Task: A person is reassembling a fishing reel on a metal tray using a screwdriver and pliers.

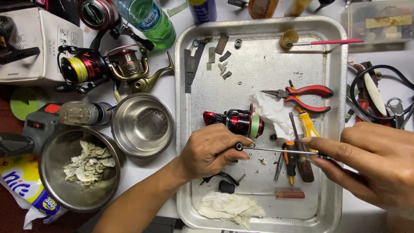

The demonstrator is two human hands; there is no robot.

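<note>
L hand pinches a small dark part over the metal tray on the bench. R hand, fingers closed, holds a thin screwdriver w/ tip at that part (probably touching). Red reel lies just behind.

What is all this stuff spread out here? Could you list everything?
metal tray: one, silver, centre.
red-black fishing reel: one, in tray.
pliers: one, red handles, tray right.
screwdrivers: several, orange, yellow and dark handles, tray.
tissues: white, crumpled, tray bottom and middle.
steel bowls: two, left of tray; one empty, one with rags.
spare reels: three, upper left.
green bottle: one, top.
cardboard box: one, white, top left.
left hand: pinches a small part at the tool's tip.
right hand: holds thin metal tool.
</note>
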